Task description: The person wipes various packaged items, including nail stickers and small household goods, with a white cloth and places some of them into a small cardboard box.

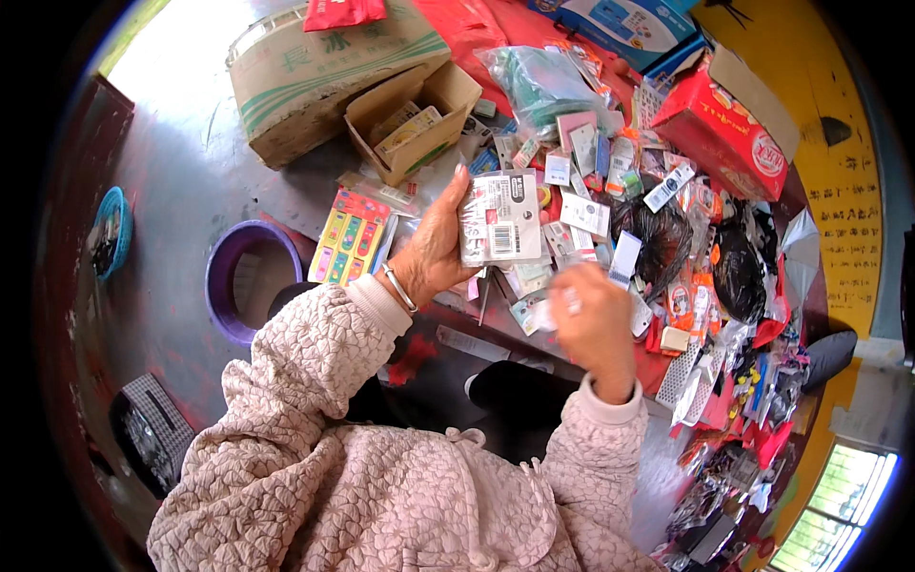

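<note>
Head view: a pack held up over a heap of small wares.

The left hand (434, 250) is closed on a flat white pack (499, 219), thumb along its near edge and fingers behind, so its labelled back faces the person (raised as if to be read); it sits above the heap, not touching it; the right hand (593, 319) is blurred, loosely curled just below and to the right of the pack, something pale at its fingertips, though whether it grips anything I cannot tell; the heap (667, 248) of small packets spreads over a red cloth, within arm's reach; an open carton (415, 124) lies behind the pack, a larger box (315, 71) beyond it; a colourful card (348, 238) lies flat beside the left wrist, a purple basin (250, 278) further left.
</note>
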The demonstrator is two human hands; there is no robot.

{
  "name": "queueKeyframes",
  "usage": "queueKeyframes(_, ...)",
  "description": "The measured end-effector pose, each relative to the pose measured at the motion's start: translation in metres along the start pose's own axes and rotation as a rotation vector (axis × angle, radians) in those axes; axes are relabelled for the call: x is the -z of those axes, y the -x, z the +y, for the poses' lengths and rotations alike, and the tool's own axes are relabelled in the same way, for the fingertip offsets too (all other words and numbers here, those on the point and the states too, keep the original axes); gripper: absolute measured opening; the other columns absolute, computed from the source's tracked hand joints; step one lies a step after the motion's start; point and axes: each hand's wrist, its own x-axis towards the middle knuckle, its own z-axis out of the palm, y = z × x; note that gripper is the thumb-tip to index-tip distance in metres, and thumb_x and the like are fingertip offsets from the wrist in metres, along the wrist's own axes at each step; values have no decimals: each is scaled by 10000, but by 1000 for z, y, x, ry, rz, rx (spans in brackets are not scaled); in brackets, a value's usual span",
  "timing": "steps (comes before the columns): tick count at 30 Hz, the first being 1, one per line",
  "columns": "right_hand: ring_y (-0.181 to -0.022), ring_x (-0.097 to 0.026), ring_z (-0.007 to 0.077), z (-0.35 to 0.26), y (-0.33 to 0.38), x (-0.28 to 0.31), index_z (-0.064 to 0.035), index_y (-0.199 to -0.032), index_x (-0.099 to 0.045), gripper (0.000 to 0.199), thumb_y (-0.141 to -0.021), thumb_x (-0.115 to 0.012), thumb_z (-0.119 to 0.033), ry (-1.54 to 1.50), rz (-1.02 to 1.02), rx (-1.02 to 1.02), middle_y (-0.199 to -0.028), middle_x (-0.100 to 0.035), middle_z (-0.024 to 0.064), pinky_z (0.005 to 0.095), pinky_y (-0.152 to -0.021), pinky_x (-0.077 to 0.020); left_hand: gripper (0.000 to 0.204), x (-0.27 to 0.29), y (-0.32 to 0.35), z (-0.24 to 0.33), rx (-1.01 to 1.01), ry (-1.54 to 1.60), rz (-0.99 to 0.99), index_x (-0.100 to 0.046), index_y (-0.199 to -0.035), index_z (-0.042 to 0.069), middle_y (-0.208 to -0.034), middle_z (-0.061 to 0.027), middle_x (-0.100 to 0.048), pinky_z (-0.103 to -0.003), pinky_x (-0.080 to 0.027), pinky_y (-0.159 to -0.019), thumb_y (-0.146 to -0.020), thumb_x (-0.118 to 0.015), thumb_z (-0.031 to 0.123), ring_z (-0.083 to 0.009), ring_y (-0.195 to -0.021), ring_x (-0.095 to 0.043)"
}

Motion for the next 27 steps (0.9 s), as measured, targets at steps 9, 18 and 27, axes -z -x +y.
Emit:
queueKeyframes(9, -592, -460, 73, 11, -8, -36, 12, -764, -585, 256, -812, -611, -238, -787, -15, -400, -630, -540, -9, 224, -588, -375, 630, 1, -2, -14, 44, -114, 113, -483, -1161, 53, -1100, -91, -573, -374, -443, -893, -873, -287, 578, -225, -996, -567)
queueKeyframes(18, -609, -526, 59, -8, -18, -19, 11, -758, -588, 159, -843, -564, -121, -1258, 178, -656, -698, -582, 19, 214, -575, -444, 511, 4, 6, -15, -35, -243, -77, -376, -1209, 16, -1126, -95, -535, -319, -440, -907, -757, -606, -44, -186, -1036, -540)
queueKeyframes(27, -554, -423, 54, 9, -11, -20, 12, -664, -559, 220, -820, -584, -142, -787, 168, -403, -595, -543, 2, 225, -506, -351, 551, -1, 8, -19, -137, -391, -66, -365, -1235, 41, -1131, -68, -535, -276, -448, -865, -757, -628, -26, -145, -1012, -540)
